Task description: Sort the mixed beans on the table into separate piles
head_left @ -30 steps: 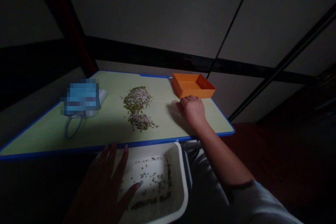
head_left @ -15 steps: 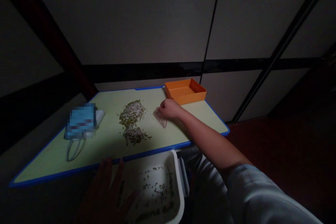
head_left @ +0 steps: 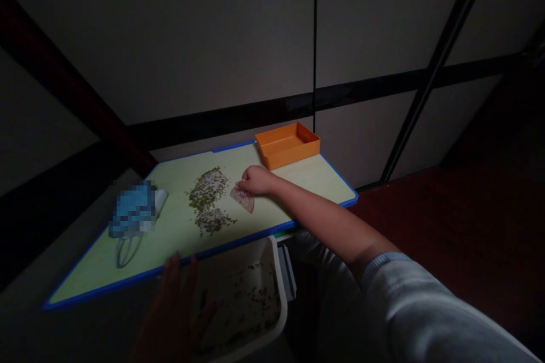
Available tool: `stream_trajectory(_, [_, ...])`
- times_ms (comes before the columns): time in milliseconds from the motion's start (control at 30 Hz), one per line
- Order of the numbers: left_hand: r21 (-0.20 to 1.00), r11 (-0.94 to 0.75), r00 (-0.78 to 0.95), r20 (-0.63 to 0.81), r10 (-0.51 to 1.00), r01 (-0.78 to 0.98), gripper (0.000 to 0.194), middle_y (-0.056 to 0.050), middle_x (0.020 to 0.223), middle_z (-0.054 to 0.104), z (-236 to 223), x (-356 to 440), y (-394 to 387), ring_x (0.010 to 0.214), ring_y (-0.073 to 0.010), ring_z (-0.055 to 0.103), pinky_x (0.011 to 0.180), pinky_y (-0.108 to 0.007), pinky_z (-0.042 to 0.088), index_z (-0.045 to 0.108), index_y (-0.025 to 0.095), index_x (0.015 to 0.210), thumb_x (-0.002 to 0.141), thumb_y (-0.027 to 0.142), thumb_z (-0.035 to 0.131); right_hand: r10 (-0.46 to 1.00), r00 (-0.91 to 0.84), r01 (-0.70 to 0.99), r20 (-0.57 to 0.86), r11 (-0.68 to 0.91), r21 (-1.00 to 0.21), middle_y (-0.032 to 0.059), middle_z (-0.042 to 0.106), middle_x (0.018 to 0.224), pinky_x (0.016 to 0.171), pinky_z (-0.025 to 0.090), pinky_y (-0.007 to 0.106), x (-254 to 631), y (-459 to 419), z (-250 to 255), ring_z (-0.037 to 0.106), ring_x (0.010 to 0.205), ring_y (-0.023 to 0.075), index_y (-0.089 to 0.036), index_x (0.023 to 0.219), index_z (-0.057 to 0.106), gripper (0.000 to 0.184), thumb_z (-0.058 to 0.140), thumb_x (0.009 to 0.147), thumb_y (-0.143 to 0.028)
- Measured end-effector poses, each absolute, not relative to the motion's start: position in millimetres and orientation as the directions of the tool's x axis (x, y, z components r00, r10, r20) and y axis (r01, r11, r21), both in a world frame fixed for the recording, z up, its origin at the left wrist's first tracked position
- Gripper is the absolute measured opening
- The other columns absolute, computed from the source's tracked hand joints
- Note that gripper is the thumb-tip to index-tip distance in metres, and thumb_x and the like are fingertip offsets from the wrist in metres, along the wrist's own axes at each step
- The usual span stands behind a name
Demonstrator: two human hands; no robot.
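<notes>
My right hand [head_left: 256, 180] sits on the pale green board [head_left: 179, 232], pinching a translucent pinkish sheet [head_left: 243, 199] just right of a long pile of small green beans and white grains [head_left: 206, 198]. The sheet touches the board and lies close to the pile. My left hand [head_left: 170, 309] is dim, with its fingers apart, below the board's near blue edge. It is beside a white plastic basin [head_left: 273, 295] holding scattered beans, and its fingertips reach the board's edge.
An orange tray [head_left: 293, 151] stands at the board's far edge. A pixelated blue packet [head_left: 131, 210] and a thin loop of cord [head_left: 128, 252] lie at the left end. Wall panels rise behind the board, and a dark red floor [head_left: 426, 227] lies to its right.
My right hand has moved left from beside the orange tray toward the pile and now holds the sheet. The view has turned, shifting the board lower and tilting it.
</notes>
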State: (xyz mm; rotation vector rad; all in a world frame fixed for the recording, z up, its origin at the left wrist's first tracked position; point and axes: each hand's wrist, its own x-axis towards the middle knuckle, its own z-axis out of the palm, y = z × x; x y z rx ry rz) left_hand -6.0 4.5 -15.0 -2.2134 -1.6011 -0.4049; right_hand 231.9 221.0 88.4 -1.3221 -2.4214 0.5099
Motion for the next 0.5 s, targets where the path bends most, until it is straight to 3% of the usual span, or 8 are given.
stream_trajectory(500, [-0.141, -0.316, 0.346, 0.414, 0.842, 0.938, 0.082, -0.012, 0.159, -0.003, -12.3, -10.0, 4.4, 0.143, -0.0382, 0.015, 0.105, -0.056, 0.036, 0.005, 0.022, 0.147, 0.081, 0.050, 0.044, 0.874, -0.478, 0.810, 0.092, 0.478, -0.338, 0.0114, 0.074, 0.091, 0.054, 0.033, 0.026, 232.3, 220.1, 86.2, 0.063, 0.075, 0.0177, -0.015, 0.087, 0.074, 0.036, 0.050, 0.083, -0.041])
